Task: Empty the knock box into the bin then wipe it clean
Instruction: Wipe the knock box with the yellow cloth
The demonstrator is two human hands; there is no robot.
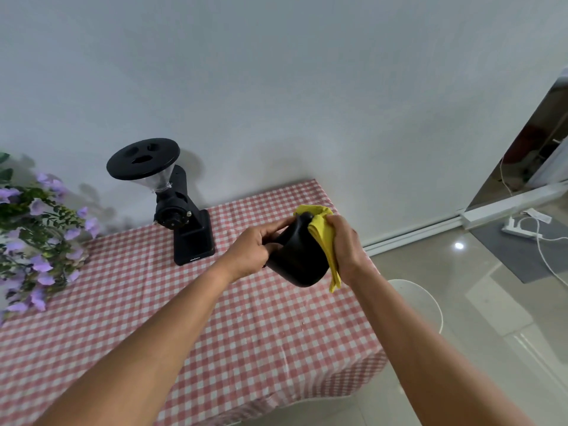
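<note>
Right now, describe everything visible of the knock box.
The knock box is a black, matte, plastic-looking tub with rounded corners. It is held in the air above the red-checked tablecloth, tilted so its base end is nearer the camera and its mouth points away; the inside is hidden. A rounded black knob shows at its top edge. The left hand grips its left side; the right hand presses a yellow cloth against its right side and rim.
</note>
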